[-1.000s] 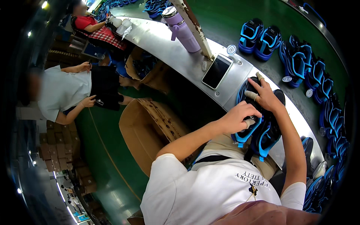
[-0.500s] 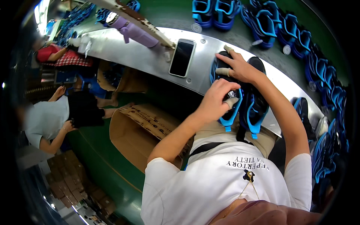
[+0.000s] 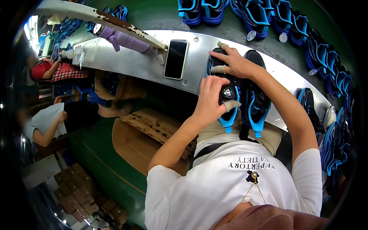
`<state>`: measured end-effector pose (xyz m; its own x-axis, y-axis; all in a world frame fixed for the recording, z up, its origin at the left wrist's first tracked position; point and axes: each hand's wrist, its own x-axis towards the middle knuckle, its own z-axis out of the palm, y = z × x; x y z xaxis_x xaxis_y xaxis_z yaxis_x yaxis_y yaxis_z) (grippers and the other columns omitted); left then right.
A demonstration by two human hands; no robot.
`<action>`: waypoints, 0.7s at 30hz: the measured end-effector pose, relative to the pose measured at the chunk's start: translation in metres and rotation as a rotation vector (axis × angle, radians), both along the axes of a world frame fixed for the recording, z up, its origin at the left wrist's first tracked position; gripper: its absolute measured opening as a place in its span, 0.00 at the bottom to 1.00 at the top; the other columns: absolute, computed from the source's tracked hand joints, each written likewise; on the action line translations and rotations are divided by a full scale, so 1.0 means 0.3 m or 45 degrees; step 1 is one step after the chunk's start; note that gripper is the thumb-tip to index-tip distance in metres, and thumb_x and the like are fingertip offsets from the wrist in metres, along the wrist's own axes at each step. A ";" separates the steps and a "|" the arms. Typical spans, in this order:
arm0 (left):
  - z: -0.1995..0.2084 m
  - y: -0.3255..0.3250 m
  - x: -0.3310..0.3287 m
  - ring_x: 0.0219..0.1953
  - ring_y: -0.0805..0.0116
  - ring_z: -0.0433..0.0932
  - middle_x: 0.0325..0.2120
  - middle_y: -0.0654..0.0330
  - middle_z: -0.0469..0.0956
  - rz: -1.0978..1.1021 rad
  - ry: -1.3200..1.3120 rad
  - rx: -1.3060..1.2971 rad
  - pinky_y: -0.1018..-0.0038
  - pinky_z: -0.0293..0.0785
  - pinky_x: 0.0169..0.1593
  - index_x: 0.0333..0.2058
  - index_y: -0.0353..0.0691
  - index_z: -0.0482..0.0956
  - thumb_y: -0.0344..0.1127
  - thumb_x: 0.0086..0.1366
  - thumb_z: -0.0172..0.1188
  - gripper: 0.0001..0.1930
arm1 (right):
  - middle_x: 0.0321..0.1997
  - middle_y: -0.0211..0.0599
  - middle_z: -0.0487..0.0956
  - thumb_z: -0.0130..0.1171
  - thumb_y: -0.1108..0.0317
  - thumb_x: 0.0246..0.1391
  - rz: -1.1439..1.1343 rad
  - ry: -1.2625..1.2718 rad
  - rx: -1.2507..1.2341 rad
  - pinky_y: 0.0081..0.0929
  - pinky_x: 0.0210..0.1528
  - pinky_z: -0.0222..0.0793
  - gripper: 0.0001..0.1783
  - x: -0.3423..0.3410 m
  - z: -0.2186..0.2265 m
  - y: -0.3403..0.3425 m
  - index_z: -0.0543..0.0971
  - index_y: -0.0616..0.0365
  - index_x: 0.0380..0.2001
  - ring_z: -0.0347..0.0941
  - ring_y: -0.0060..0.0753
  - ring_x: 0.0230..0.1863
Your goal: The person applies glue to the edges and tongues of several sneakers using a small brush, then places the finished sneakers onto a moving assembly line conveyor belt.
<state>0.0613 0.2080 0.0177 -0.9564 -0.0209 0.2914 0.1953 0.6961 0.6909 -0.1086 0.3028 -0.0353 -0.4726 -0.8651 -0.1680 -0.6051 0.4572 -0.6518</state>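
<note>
A black and blue sneaker point(image 3: 231, 115) rests at the metal table's edge before me, toe pointing away. My right hand point(image 3: 238, 64) lies across its toe, fingers over the far left side, holding it down. On the sneaker's tongue is a round black dial point(image 3: 227, 93). My left hand point(image 3: 210, 97) is around this dial, thumb and fingers apart, with the dial showing between them. Beige covers wrap some fingertips on both hands. The matching sneaker point(image 3: 256, 97) lies just to the right, partly behind my right forearm.
A phone point(image 3: 176, 59) and a purple bottle point(image 3: 126, 40) lie on the metal table point(image 3: 153, 71), near a chipped white bar point(image 3: 119, 23). Several sneakers point(image 3: 253, 17) line the green belt beyond. An open cardboard box point(image 3: 132, 142) stands lower left. Two other people are at the left.
My left thumb and fingers have spread off the dial, which now shows. My right hand stays on the toe. The view has shifted slightly. The person in the light top has moved an arm.
</note>
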 end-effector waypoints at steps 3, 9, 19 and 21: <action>-0.028 -0.010 -0.007 0.41 0.62 0.71 0.38 0.58 0.73 0.001 -0.224 0.266 0.72 0.68 0.46 0.45 0.39 0.75 0.35 0.53 0.68 0.20 | 0.71 0.55 0.50 0.62 0.49 0.52 0.003 -0.007 -0.025 0.44 0.68 0.50 0.37 0.001 -0.006 0.000 0.65 0.40 0.64 0.48 0.60 0.69; -0.011 -0.052 -0.023 0.44 0.59 0.69 0.41 0.58 0.73 -0.218 -0.204 0.257 0.69 0.66 0.49 0.40 0.38 0.76 0.39 0.52 0.69 0.19 | 0.70 0.58 0.51 0.60 0.45 0.51 -0.002 -0.035 -0.023 0.44 0.69 0.49 0.37 -0.008 -0.020 0.004 0.65 0.38 0.64 0.47 0.62 0.69; -0.062 -0.127 -0.062 0.47 0.58 0.69 0.42 0.59 0.75 -0.498 -0.237 0.338 0.67 0.63 0.56 0.41 0.42 0.78 0.38 0.51 0.70 0.18 | 0.71 0.53 0.51 0.60 0.50 0.54 -0.001 -0.033 -0.001 0.44 0.69 0.49 0.35 0.004 0.004 0.004 0.64 0.40 0.65 0.47 0.58 0.69; -0.052 -0.091 -0.040 0.47 0.58 0.69 0.41 0.59 0.75 -0.373 -0.180 0.300 0.67 0.63 0.56 0.40 0.42 0.78 0.39 0.51 0.70 0.18 | 0.71 0.53 0.51 0.60 0.52 0.54 -0.009 -0.033 -0.002 0.44 0.69 0.49 0.35 0.001 0.004 0.007 0.64 0.40 0.65 0.47 0.58 0.69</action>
<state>0.0492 0.1806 0.0020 -0.9621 0.2081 0.1762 0.2534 0.4441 0.8594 -0.1083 0.3049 -0.0342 -0.4741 -0.8621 -0.1787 -0.5847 0.4601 -0.6682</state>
